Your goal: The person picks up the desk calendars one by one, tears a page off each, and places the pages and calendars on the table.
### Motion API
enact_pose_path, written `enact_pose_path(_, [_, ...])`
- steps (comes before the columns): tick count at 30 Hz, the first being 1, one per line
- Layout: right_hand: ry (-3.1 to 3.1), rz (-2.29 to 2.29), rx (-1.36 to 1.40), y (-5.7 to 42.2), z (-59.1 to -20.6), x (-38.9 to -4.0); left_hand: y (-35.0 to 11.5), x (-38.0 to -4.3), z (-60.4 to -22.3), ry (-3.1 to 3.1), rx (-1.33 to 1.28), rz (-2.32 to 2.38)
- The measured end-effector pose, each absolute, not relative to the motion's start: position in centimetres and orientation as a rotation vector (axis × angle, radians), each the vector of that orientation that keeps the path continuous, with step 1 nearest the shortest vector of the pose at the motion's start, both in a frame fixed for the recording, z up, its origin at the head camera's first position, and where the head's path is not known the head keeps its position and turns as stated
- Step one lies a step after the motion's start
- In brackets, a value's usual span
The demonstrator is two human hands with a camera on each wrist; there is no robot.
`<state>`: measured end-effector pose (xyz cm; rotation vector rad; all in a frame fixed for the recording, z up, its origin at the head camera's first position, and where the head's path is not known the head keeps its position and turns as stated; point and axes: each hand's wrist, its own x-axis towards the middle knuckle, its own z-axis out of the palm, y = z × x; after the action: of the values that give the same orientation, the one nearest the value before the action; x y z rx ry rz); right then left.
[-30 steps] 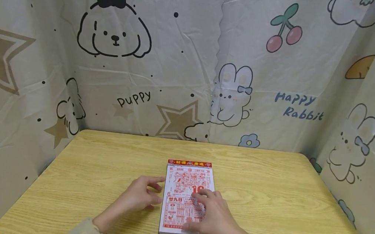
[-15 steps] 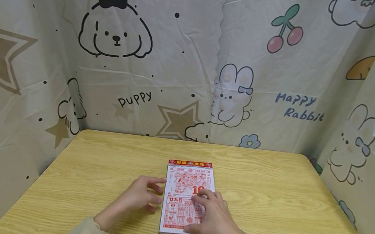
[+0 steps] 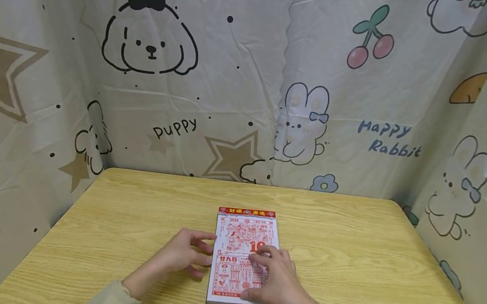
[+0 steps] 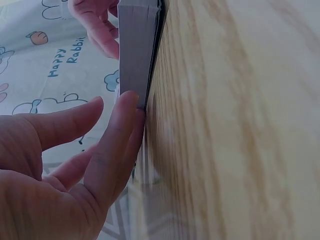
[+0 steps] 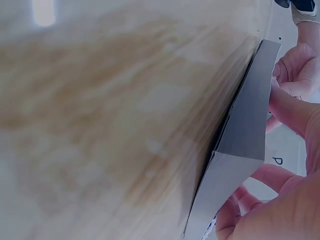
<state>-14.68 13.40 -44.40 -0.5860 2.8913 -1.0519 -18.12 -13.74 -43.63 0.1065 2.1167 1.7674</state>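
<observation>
A thick tear-off calendar (image 3: 236, 233) with red print and a red top band lies flat on the table. My left hand (image 3: 182, 253) is at its left side, relaxed, fingertips right at the page block's edge in the left wrist view, thumb held apart. Over the lower right of the top page rests my right hand (image 3: 281, 283), loosely bent, with its thumb near the bottom edge. The right wrist view shows the calendar's grey-looking page block (image 5: 245, 105) and dark underside, with the right thumb on the printed face. The right hand partly covers the large date number.
The wood-grain table (image 3: 348, 248) extends around the calendar on both sides. A cloth curtain (image 3: 231, 88) printed with rabbits, stars and a puppy hangs behind the table and along its left and right.
The right thumb has shifted slightly to the right along the bottom of the page. My left fingertips are slightly nearer the calendar's side. The calendar stays in place.
</observation>
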Motion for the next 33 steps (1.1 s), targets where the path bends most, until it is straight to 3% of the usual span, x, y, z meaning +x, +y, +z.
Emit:
enact_pose_path(20, [2.798,-1.252,-0.684,13.5,-43.9,-14.9,-13.6,-17.7,-44.0,2.124,0.096,1.797])
enact_pose_path(33, [2.688,-1.459,-0.591,14.0,-43.3,-15.9,-13.4,-17.7,-43.7,2.135,0.038,1.775])
